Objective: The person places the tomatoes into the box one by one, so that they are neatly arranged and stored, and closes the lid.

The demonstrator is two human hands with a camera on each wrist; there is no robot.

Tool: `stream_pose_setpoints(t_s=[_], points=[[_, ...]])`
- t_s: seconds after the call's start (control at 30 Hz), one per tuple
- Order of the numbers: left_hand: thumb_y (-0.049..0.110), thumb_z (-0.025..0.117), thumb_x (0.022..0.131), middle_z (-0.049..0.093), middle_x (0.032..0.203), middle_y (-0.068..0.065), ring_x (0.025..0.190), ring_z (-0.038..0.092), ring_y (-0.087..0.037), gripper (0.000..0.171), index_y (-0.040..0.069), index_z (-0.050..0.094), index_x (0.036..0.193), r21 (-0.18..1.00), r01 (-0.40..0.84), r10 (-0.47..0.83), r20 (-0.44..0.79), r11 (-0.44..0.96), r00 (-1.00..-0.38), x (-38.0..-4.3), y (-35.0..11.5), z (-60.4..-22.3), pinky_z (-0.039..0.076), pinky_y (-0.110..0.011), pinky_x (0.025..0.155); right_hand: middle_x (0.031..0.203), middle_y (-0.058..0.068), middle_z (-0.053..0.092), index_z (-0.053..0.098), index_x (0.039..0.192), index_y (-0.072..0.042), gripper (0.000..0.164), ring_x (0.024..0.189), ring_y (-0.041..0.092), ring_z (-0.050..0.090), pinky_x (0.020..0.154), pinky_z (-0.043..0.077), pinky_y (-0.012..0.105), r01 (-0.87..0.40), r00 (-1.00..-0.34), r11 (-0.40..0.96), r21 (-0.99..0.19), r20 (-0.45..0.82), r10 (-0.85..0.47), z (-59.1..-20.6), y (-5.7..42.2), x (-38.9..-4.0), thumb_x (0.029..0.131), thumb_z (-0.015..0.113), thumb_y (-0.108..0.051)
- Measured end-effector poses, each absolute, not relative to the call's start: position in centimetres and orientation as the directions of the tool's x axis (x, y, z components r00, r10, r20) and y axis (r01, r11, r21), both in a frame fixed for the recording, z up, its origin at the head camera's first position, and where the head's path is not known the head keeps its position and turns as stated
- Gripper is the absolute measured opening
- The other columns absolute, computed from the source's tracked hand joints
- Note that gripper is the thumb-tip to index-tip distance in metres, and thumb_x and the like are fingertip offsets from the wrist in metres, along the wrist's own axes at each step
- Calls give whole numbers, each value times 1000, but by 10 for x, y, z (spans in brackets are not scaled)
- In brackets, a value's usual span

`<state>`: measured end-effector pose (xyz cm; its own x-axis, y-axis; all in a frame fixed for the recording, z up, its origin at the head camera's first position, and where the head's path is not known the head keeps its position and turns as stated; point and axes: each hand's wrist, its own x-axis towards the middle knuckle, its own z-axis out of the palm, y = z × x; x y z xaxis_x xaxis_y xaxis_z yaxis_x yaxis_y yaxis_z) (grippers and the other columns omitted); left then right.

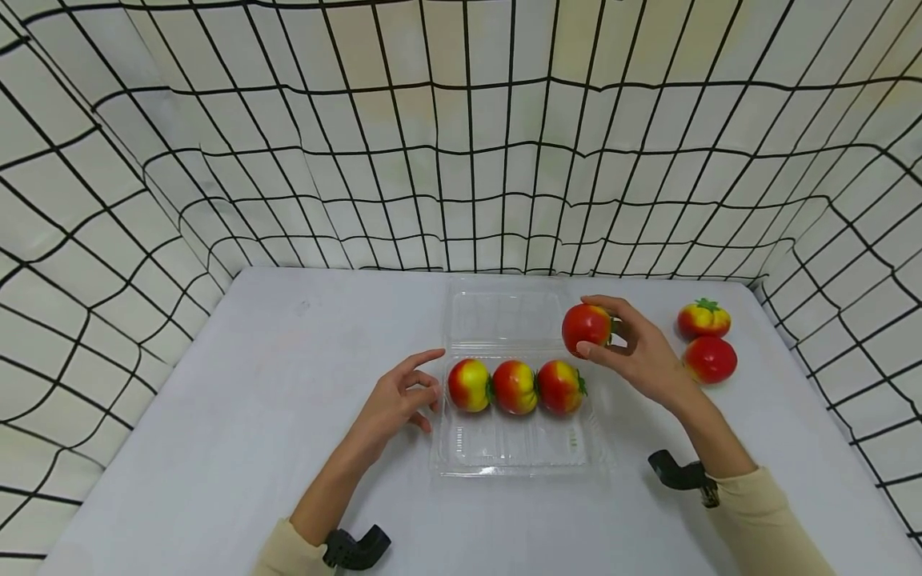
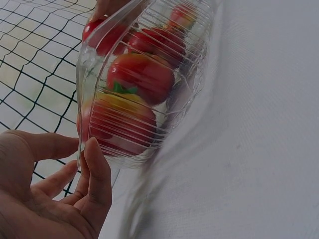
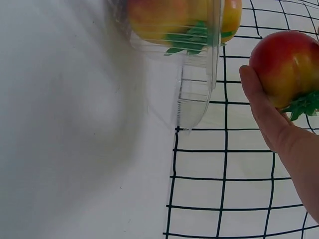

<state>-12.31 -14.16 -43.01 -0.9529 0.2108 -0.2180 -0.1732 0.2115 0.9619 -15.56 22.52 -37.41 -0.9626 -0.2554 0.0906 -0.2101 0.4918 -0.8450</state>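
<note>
- We see the right hand (image 1: 641,352) pinching a red-and-yellow tomato (image 1: 586,330) between thumb and fingers; its green calyx points to about 3 o'clock, towards the palm.
- That tomato is held apart from the clear plastic clamshell (image 1: 519,450), at about 1 o'clock from the tray's middle and 10 o'clock from the right hand.
- The relation we judge decisive: the clamshell's row of three tomatoes (image 1: 515,387) runs along a 9-to-3 o'clock axis, and the pinched tomato sits at 1 o'clock from the row's right end, far nearer the right hand than the left.
- Our left hand (image 1: 405,398) is at the tray's 9 o'clock, fingers spread; we cannot tell whether the fingertips touch the rim.
- The hinged lid (image 1: 507,316) lies open at 12 o'clock from the tray.
- Two loose tomatoes (image 1: 711,360) rest on the worktop (image 1: 288,400), near 3 o'clock from the right hand, one just beside the other.
</note>
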Motion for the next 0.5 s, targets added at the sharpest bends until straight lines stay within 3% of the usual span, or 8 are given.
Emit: stream_pose_setpoints(t_s=[0.23, 0.5], points=[[14, 65, 99, 66, 106, -16, 82, 64, -23, 55, 23, 51, 152, 964, -159, 212, -205, 213, -956, -124, -142, -432, 62, -27, 62, 159, 14, 44, 41, 159, -21, 65, 142, 43, 49, 95, 55, 17, -260, -937, 423, -868, 120, -329, -372, 224, -154, 100, 68, -18], [13, 65, 99, 65, 104, -14, 82, 64, -22, 56, 21, 50, 153, 964, -162, 214, -207, 208, -955, -124, -142, -432, 62, -28, 62, 161, 12, 43, 41, 159, -22, 65, 140, 44, 51, 95, 58, 21, -279, -926, 404, -871, 132, -354, -373, 218, -150, 100, 68, -17]])
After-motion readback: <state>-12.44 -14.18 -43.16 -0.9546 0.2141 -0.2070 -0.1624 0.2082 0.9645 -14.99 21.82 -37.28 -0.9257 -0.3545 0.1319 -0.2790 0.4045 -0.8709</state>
